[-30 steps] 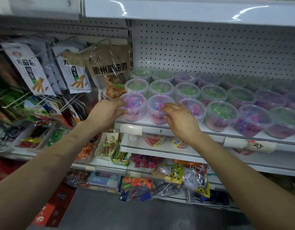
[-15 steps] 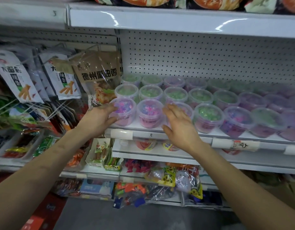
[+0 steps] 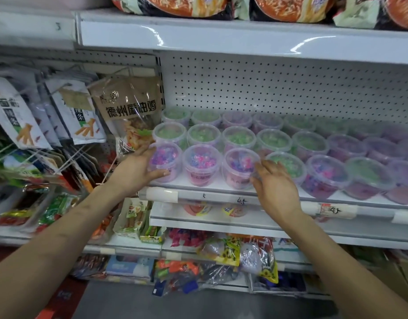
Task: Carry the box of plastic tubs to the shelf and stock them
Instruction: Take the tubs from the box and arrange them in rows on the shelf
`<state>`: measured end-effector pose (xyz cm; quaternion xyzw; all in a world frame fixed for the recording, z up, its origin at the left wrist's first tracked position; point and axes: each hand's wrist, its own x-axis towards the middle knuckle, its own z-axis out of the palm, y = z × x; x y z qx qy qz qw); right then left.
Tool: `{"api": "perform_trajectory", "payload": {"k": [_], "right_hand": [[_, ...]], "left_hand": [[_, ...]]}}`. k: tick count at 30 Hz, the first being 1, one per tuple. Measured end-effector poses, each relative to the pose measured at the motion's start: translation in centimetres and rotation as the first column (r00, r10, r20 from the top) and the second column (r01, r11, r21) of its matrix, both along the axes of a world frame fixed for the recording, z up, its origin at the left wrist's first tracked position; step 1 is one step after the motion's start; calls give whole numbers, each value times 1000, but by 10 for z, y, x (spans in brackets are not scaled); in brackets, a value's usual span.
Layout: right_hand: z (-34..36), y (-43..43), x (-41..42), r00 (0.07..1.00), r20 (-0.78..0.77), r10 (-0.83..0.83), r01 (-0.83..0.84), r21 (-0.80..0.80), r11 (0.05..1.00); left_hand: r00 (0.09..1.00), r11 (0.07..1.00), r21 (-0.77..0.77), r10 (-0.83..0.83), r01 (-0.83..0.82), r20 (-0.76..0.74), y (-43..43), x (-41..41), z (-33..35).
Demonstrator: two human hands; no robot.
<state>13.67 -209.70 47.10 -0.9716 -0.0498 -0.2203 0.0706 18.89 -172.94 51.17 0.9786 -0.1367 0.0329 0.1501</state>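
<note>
Several clear plastic tubs with green or pink-purple sweets stand in rows on the white shelf point(image 3: 221, 194). My left hand point(image 3: 138, 171) cups the left side of the front-left tub point(image 3: 166, 161), thumb under it and fingers on its rim. A second pink tub point(image 3: 202, 164) stands beside it. My right hand point(image 3: 275, 185) is flat and spread, its fingers resting against the right side of the third front tub point(image 3: 238, 168). No box is in view.
Hanging snack bags point(image 3: 129, 111) crowd the left, right beside the front-left tub. A shelf with noodle packs point(image 3: 290, 8) hangs above. Lower shelves point(image 3: 221, 226) hold packaged snacks. Price tags point(image 3: 334, 210) line the shelf edge.
My right hand has slid right, from the middle front tub to the right side of the third tub. The left hand stays at the front-left tub. The view tilted upward.
</note>
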Motion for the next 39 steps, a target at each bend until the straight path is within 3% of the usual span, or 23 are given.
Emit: {"api": "perform_trajectory", "payload": {"k": [8,17,28,34,39], "right_hand": [[7,-5,0,998,-58,24,-24,-1,1000],[5,-42,-13,985,-37,-170,168,-55,984],[1,-65,-13,995,-82,-61,69,103,992],[2,-133,-46,987,29,-156,144,252,957],[-7,-177,-46,989,-5,-145,143,191,971]], "left_hand": [[999,1000,-6,14,-14,-34,4,6,-5],[981,983,167,-107,79,164,-35,6,-13],[932,928,265,-314,261,182,-118,12,-24],[876,905,242,-408,351,257,-171,9,-18],[850,878,267,-462,397,252,-205,9,-18]]}}
